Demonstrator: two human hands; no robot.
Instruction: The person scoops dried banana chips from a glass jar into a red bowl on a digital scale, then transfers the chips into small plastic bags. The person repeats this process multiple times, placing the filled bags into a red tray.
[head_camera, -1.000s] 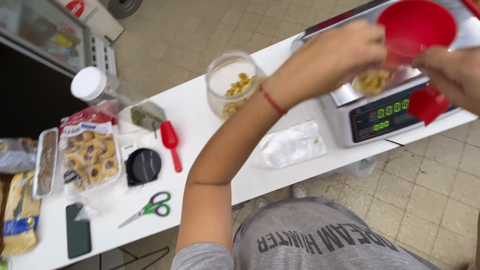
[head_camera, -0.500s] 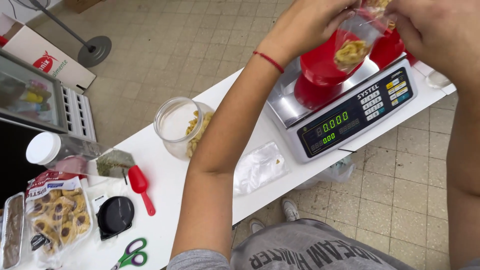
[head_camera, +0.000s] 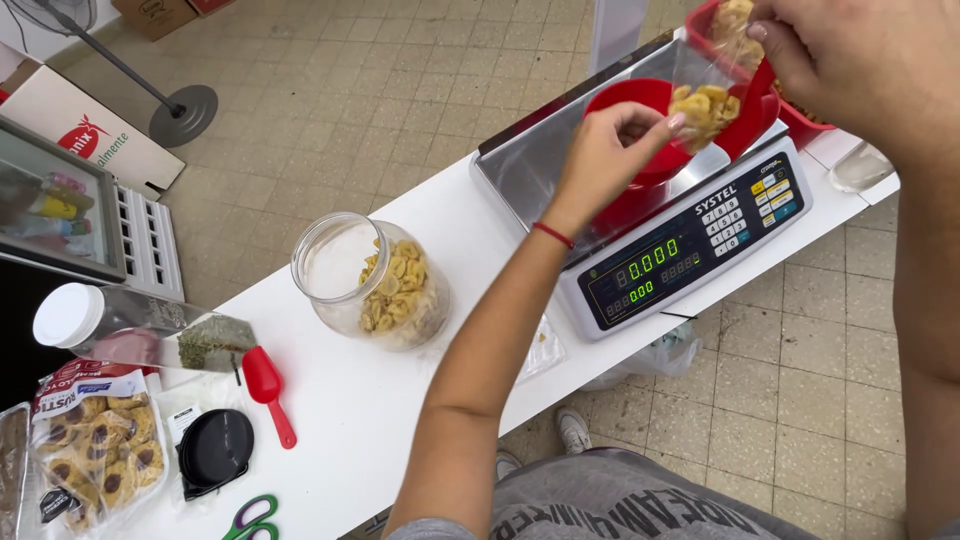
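While our left hand (head_camera: 610, 150) pinches the lip of a clear plastic bag (head_camera: 712, 88) with fingers curled, our right hand (head_camera: 860, 55) is closed on the bag's other side, up by the top right corner of the view. The bag's see-through and crinkly, with a clump of pale yellow banana chips (head_camera: 703, 105) sitting in it, and it hangs right over the red bowl (head_camera: 640, 120) on the steel pan of the digital scale (head_camera: 690, 250).

More of the same chips are in the open glass jar (head_camera: 375, 285) near the middle of the white table (head_camera: 400, 400), well apart from the scale. Left of it lies a red scoop (head_camera: 266, 390), a black lid (head_camera: 214, 448), green-handled scissors (head_camera: 250, 518) and a bag of cookies (head_camera: 95, 450).

Room-wise, the scale sits right up against the table's near edge, and the right end of the table is packed. There's open white surface between jar and scale, and in front of the jar too.
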